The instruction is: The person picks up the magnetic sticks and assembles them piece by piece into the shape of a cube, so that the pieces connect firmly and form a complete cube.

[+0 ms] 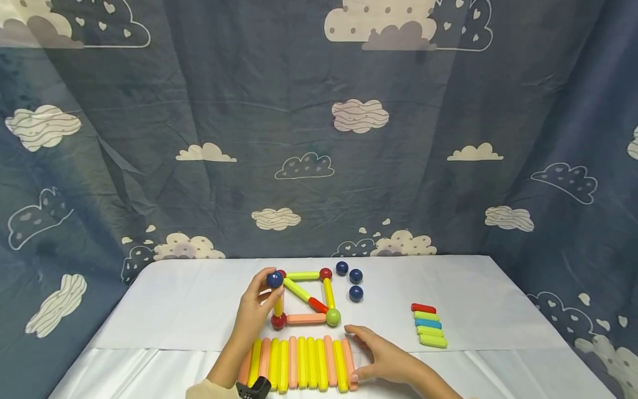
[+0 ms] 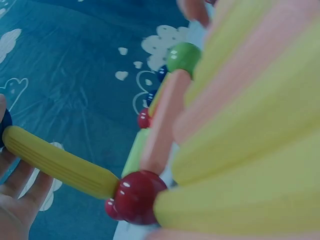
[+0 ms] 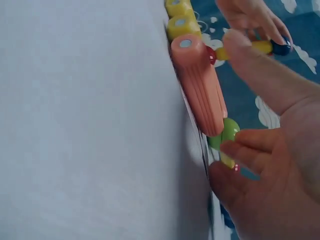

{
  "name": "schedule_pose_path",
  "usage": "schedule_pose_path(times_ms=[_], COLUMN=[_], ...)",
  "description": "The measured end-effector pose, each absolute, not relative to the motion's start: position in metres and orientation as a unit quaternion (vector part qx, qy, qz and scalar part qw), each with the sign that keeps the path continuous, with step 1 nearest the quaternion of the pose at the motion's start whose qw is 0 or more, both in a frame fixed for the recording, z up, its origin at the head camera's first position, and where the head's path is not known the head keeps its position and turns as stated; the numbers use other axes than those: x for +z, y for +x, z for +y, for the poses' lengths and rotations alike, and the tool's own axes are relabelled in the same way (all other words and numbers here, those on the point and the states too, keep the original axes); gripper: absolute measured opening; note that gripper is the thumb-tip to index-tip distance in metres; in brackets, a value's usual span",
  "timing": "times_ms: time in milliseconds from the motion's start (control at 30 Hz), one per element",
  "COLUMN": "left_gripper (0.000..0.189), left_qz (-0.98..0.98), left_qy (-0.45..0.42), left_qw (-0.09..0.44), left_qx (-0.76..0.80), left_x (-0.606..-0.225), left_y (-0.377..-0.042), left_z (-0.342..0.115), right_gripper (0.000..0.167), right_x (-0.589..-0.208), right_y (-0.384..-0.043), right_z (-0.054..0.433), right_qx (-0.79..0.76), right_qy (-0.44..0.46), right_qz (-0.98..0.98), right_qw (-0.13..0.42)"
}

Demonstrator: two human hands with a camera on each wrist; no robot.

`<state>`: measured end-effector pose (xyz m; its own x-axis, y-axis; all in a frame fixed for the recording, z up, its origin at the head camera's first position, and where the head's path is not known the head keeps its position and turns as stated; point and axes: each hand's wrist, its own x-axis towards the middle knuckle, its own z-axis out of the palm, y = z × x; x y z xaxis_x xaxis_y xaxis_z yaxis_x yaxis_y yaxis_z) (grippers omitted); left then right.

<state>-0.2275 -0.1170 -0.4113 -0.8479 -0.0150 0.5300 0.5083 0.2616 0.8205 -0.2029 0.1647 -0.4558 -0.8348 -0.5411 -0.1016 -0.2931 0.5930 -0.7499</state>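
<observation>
My left hand (image 1: 249, 313) pinches a dark blue ball (image 1: 274, 279) at the top of a yellow magnetic stick (image 2: 60, 162). That stick rises from a red ball (image 2: 141, 197) at the near left corner of a flat frame. Along the frame's near side an orange stick (image 1: 306, 318) runs to a green ball (image 1: 333, 317). A light green stick (image 1: 296, 287) and a red stick (image 1: 318, 305) form its diagonal. My right hand (image 1: 386, 357) spreads its fingers beside the rightmost orange stick (image 3: 197, 85) of a row; whether the thumb touches it is unclear.
A row of yellow and orange sticks (image 1: 301, 363) lies in front of the frame. Behind it, to the right, sit three loose blue balls (image 1: 356, 293). Several short sticks (image 1: 427, 323) in red, green and blue lie farther right. A cloud-patterned curtain (image 1: 299, 127) hangs behind the white table (image 1: 164, 310).
</observation>
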Motion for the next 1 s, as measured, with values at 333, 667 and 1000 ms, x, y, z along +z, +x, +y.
schedule_pose_path(times_ms=[333,667,1000], left_gripper=[0.037,0.036,0.038], left_qz=[-0.741,-0.742,-0.759], left_qy=[-0.162,-0.173,-0.177], left_qw=[0.219,0.225,0.209], left_qx=[-0.614,-0.607,-0.591], left_x=[-0.414,-0.415,-0.432], left_y=[-0.233,-0.233,-0.245], left_z=[-0.117,-0.118,-0.124], right_gripper=[0.076,0.056,0.025], right_x=[-0.451,-0.437,-0.403], right_y=[-0.199,-0.213,-0.251], right_z=[0.156,0.141,0.099], right_qx=[-0.338,-0.417,-0.415], right_qy=[-0.253,-0.279,-0.294], right_qz=[0.894,0.849,0.861], right_qw=[0.152,0.165,0.021])
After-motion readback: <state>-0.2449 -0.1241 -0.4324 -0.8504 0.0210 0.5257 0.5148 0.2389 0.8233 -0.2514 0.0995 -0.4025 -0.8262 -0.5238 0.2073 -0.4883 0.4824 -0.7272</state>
